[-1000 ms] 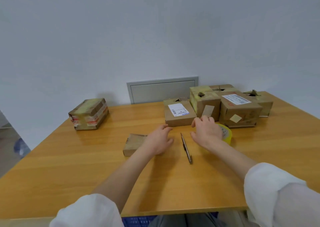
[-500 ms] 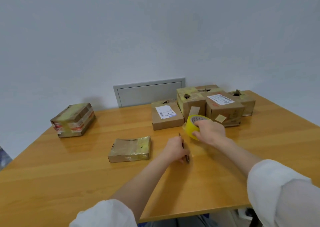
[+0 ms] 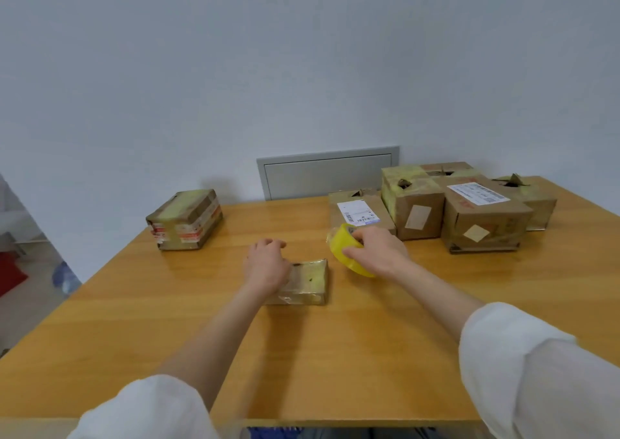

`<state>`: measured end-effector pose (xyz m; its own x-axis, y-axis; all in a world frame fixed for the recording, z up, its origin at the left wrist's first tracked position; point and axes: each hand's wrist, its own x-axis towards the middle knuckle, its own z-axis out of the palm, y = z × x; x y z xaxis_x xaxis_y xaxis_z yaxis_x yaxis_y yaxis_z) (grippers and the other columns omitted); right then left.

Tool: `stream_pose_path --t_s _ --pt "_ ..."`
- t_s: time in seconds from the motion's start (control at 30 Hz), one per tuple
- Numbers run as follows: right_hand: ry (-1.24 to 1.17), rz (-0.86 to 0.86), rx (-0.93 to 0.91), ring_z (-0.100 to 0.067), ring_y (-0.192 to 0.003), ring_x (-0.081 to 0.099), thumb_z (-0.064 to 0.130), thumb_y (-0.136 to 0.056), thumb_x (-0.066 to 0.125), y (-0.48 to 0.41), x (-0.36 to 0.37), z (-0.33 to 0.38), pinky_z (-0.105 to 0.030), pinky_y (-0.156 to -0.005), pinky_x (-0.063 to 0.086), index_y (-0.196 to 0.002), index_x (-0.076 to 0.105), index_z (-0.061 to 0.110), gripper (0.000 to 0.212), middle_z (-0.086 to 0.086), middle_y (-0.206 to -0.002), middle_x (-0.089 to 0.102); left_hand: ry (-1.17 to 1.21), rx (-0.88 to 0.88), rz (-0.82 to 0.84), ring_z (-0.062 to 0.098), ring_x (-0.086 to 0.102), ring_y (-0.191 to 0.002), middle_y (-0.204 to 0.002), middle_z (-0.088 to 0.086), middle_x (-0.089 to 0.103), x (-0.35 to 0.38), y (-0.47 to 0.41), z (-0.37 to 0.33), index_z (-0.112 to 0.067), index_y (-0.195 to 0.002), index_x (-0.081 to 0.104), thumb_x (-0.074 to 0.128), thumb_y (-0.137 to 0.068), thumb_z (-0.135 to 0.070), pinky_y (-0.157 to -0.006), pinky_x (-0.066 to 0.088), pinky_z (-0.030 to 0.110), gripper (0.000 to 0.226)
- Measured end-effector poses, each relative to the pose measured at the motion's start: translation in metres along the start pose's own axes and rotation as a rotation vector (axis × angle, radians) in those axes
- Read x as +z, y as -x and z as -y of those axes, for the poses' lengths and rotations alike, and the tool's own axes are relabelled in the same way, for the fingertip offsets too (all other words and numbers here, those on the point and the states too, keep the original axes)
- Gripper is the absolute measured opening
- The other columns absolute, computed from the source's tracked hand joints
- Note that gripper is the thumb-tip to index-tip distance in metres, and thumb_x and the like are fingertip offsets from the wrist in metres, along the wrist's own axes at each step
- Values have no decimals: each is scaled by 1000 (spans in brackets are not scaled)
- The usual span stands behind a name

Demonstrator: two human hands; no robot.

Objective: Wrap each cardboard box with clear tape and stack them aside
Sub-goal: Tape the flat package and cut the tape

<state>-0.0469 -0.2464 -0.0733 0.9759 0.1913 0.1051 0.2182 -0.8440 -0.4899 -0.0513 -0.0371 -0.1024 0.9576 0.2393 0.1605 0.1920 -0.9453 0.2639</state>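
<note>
Head view is looking down on a wooden table [image 3: 369, 354] that is standing against a pale wall. At the far left of the table a taped box [image 3: 184, 219] with red and white bands is lying alone, well apart from the other things.

The left arm, with a white sleeve [image 3: 144, 408] pushed up, is reaching forward over the middle of the table. The left hand [image 3: 266, 264] is lying palm down on the left part of a flat box [image 3: 307, 282], and its fingers are bending over the far edge and holding the box. This flat box is lying on the table near the centre, and shiny tape is already covering its top.

Just beside it on the right, the right hand [image 3: 379, 254] is gripping a yellow tape roll [image 3: 347, 254], with the thumb on the near side and the fingers curling over the top. The roll is tilting and is standing above the table surface. The two hands are apart.

Behind the right hand, a labelled box [image 3: 359, 214], a tall box [image 3: 414, 204] and a large box [image 3: 486, 217] are standing close together at the far right of the table. A grey panel [image 3: 327, 173] is sitting on the wall behind them.
</note>
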Motion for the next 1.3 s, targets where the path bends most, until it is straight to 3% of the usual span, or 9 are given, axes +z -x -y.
stream_pose_path --t_s 0.13,0.3,0.4,0.5,0.6,0.73,0.9,1.1,1.3 --pt "-44 40 20 -26 -90 61 35 -85 57 0 12 9 -30 -62 40 -74 54 26 15 0 -86 61 153 -62 154 29 47 -125 -136 14 52 12 1 27 -9 -135 51 47 -91 -9 -105 38 36 44" --pt "-99 26 13 -21 -76 56 33 -84 59 0 6 8 -28 -54 33 -66 52 24 22 5 -70 54 239 1 122 26 43 -129 -141 12 45 12 5 19 -8 -137 48 53 -91 -17 -107 33 33 46" --pt "-171 21 -32 -20 -72 55 33 -81 61 -2 5 8 -30 -57 34 -66 54 22 20 3 -69 55 483 117 -22 18 47 -124 -137 3 46 -10 9 1 -14 -136 49 63 -90 -27 -101 36 29 50" --pt "-205 31 -97 -19 -67 52 34 -82 61 -3 4 15 -32 -59 35 -70 58 19 20 2 -68 55 771 177 54 12 54 -114 -127 -4 55 -30 13 -22 -15 -135 50 70 -85 -32 -95 45 27 56" --pt "-185 36 -149 -16 -60 45 35 -82 62 -3 1 26 -32 -56 31 -64 51 21 25 4 -62 47 840 117 35 15 64 -88 -100 -1 66 -36 11 -34 -12 -111 67 72 -83 -26 -76 56 27 32" --pt "-128 29 -193 -17 -73 57 43 -82 62 -6 -2 30 -34 -61 41 -81 65 20 23 3 -75 61 1009 -6 -35 12 61 -63 -70 4 64 -35 7 -29 -5 -82 69 70 -85 -12 -53 52 18 7" --pt "-328 25 -225 -14 -66 51 48 -87 63 -8 -8 32 -30 -61 38 -79 66 8 41 -1 -70 57 1064 -79 -44 15 60 -62 -68 5 62 -34 7 -23 -6 -78 65 63 -91 -13 -52 52 21 14" --pt "-623 210 -191 -11 -72 56 35 -88 66 1 -20 26 -24 -67 41 -84 67 13 22 -1 -79 62 1092 -127 -72 17 63 -67 -80 11 65 -41 2 -22 -4 -83 64 58 -94 -14 -50 54 22 16" --pt "-523 129 -237 -13 -67 56 38 -88 66 -9 -30 35 -22 -59 40 -72 59 17 27 -3 -76 64 1037 -94 -70 15 62 -63 -72 8 62 -50 1 -19 -3 -86 61 55 -96 -13 -51 56 23 15"
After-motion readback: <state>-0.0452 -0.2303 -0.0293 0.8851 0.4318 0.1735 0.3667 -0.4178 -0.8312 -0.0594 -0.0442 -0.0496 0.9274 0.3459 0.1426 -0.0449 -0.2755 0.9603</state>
